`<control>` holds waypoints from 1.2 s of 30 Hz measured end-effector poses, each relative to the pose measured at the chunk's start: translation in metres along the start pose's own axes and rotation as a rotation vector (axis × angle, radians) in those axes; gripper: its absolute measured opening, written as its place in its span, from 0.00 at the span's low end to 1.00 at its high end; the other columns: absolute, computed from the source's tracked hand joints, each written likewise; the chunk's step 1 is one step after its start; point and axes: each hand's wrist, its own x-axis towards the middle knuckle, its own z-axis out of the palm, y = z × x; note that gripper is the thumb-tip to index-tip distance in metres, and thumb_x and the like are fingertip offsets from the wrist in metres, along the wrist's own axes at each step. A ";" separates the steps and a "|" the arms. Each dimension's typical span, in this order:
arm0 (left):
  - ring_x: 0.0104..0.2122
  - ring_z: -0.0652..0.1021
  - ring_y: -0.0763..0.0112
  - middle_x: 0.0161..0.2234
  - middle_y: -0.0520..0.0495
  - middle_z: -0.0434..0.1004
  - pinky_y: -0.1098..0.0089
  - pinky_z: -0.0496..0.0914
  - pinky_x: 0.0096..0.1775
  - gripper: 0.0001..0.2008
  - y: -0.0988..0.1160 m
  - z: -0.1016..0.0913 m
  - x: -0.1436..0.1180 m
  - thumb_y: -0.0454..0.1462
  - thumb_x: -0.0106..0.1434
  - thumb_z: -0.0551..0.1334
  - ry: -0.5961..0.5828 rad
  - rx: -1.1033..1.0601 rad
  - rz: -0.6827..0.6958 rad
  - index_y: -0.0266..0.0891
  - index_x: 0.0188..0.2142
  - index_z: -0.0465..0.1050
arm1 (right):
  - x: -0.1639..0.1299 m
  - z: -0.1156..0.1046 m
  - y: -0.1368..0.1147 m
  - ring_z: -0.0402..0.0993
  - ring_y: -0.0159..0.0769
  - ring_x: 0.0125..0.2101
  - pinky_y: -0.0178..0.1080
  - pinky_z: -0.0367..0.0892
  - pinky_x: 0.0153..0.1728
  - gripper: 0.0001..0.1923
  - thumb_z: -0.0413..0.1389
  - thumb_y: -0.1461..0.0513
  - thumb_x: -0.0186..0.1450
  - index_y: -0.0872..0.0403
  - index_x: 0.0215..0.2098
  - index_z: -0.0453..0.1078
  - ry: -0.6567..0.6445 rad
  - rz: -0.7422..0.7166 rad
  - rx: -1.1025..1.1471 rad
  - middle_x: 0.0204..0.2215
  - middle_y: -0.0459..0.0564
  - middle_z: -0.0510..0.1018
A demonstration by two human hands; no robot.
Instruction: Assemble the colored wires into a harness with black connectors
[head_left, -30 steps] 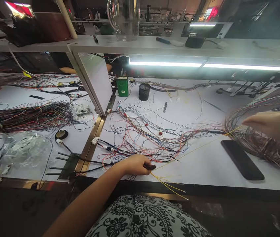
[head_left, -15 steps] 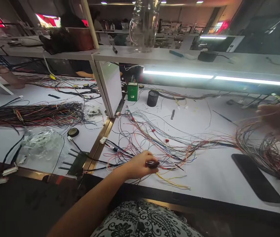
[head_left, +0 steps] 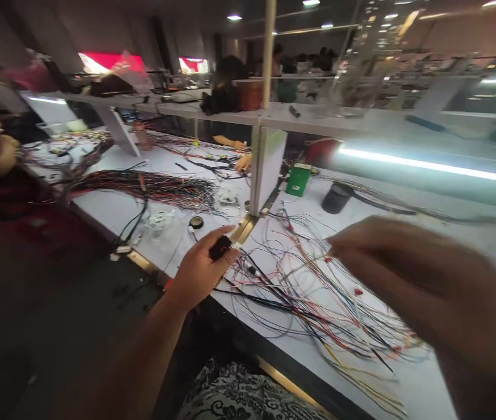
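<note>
My left hand [head_left: 199, 265] is closed around a small black connector [head_left: 220, 248], held above the front edge of the table near the brass-coloured strip. Blurred by motion, my right hand [head_left: 423, 280] hovers over the right part of the wires, thumb and fingertips pinched together. A faint thin wire [head_left: 307, 261] seems to run leftward from those fingertips. Below both hands spreads a loose tangle of coloured wires [head_left: 318, 303], with thicker black cables among them. Yellow wire ends [head_left: 362, 385] lie toward the front edge.
A white upright divider [head_left: 269, 169] parts the table. Behind the wires stand a green box [head_left: 298, 179] and a black mesh cup [head_left: 336, 198]. To the left are a black tape roll [head_left: 196, 222], clear plastic bags [head_left: 160, 227] and a thick wire bundle [head_left: 156, 189]. Other people's hands [head_left: 243, 162] show beyond.
The view has swung left. My left hand has lifted from the wires toward the strip with the black connector. My right hand has come in from the wire bundle at the far right.
</note>
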 end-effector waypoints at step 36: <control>0.12 0.50 0.81 0.14 0.60 0.55 0.76 0.43 0.16 0.23 -0.024 0.039 -0.034 0.58 0.63 0.51 0.102 -1.063 -0.544 0.40 0.33 0.61 | -0.007 0.169 0.004 0.67 0.29 0.19 0.32 0.54 0.19 0.14 0.51 0.54 0.66 0.52 0.26 0.68 -0.114 0.061 -0.006 0.20 0.43 0.72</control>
